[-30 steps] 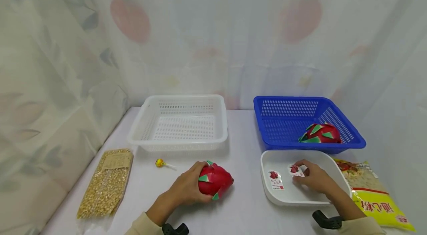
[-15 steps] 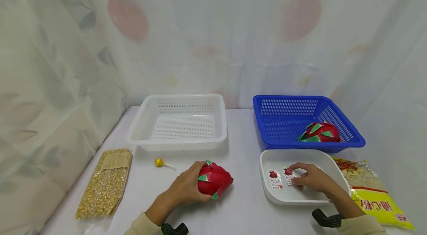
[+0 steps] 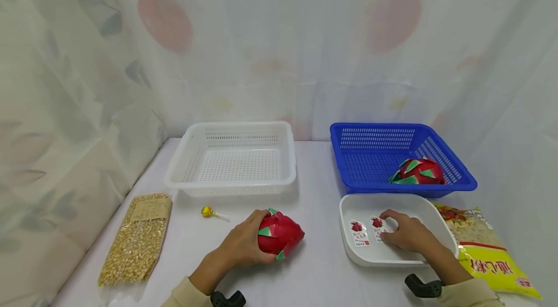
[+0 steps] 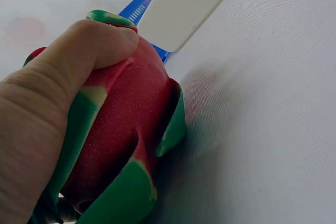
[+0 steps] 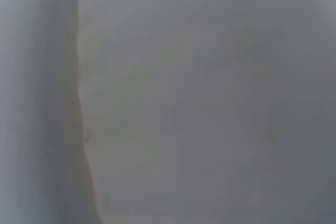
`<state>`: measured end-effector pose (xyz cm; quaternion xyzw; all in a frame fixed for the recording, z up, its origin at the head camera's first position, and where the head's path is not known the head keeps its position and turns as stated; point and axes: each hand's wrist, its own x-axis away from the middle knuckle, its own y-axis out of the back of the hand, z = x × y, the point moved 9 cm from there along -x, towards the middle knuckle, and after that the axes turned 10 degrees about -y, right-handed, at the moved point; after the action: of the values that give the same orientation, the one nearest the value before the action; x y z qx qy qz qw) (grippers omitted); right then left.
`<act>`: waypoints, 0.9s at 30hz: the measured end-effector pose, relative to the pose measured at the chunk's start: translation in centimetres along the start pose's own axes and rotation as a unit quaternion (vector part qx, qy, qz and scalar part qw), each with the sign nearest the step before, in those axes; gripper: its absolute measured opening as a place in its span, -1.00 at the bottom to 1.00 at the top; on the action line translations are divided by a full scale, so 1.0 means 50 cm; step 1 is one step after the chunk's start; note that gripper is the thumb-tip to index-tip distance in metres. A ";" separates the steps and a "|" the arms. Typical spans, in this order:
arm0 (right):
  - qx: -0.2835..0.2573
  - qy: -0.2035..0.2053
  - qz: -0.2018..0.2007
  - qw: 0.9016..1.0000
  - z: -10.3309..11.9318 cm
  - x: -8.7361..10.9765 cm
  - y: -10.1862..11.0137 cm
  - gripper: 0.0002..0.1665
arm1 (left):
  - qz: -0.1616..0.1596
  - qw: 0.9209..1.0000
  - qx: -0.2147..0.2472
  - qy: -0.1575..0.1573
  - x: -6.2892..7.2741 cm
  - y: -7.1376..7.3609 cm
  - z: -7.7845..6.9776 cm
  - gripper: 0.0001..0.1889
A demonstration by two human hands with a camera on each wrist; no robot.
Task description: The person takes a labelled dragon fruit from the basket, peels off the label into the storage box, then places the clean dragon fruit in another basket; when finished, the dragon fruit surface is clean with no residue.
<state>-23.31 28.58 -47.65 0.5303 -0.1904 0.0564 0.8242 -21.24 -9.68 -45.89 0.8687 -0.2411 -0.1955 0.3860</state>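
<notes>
In the head view, my left hand (image 3: 247, 244) grips a red toy dragon fruit (image 3: 282, 235) with green-tipped scales. My thumb lies across its red skin (image 4: 118, 114) in the left wrist view. My right hand (image 3: 410, 233) is over the white tray (image 3: 410, 261), thumb and forefinger spread and slightly bent at the right edge of a small dragon fruit label (image 3: 377, 223). A similar label (image 3: 359, 233) lies flat to its left, inside the tray. The right wrist view shows only a blurred pale surface, with no fingers in it.
A blue basket (image 3: 370, 186) behind the tray holds another dragon fruit (image 3: 419, 171). A white basket (image 3: 231, 185) stands at back left, with a lollipop (image 3: 208, 211) before it. A bag of corn kernels (image 3: 135, 244) lies far left; a yellow pasta bag (image 3: 497, 266) lies right of the tray.
My right hand brought its label leftward and down beside the other one. In the last half second its fingers have drawn slightly apart at the label's edge. The left hand stays put.
</notes>
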 end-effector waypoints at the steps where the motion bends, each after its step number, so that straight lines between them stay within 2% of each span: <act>1: 0.007 -0.008 -0.002 1.000 -0.002 0.000 0.002 -0.27 | 0.000 1.000 0.000 0.000 0.000 0.000 0.000 -0.01; 6: 0.025 -0.043 -0.009 0.999 -0.011 0.000 0.011 0.07 | 0.000 1.000 0.002 0.002 -0.001 0.001 0.000 -0.01; 8: 0.022 -0.046 -0.013 0.999 -0.014 0.000 0.014 0.11 | 0.001 1.000 0.004 0.003 -0.001 0.000 0.001 -0.01; 18: -0.040 0.021 -0.045 0.998 0.003 0.027 0.058 -0.18 | 0.004 1.000 0.007 0.010 -0.001 -0.002 0.004 -0.03; 27: -0.080 0.115 -0.103 0.985 0.044 0.082 0.135 -0.31 | 0.002 1.000 0.007 0.004 -0.001 -0.003 0.006 -0.03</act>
<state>-22.09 29.07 -39.55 0.4694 -0.0424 0.0167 0.8818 -21.40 -9.71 -46.19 0.8716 -0.2428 -0.1897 0.3812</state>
